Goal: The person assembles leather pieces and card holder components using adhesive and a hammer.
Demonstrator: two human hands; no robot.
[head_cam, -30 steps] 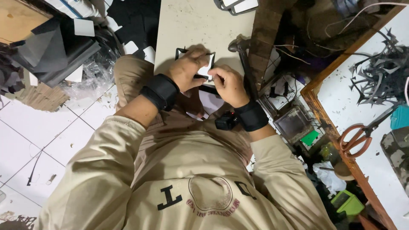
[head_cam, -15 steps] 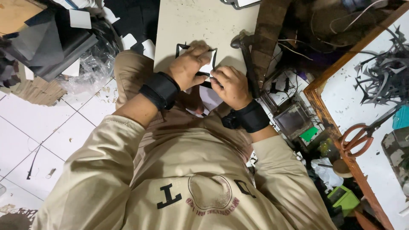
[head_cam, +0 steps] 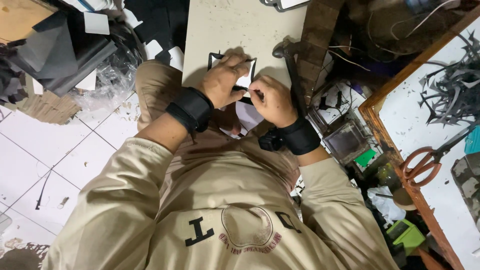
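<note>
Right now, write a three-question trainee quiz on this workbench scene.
1. True or false: both hands rest on the white sheet with black edging.
2. Which tool lies just beside the right hand? A) hammer B) drill C) saw
3. Fill in: the orange-handled scissors lie on the ____ board scattered with black offcuts.

Key: 1 true, the left hand presses it flat on the pale worktop, and the right hand works at its edge. 2 A. 3 white.
</note>
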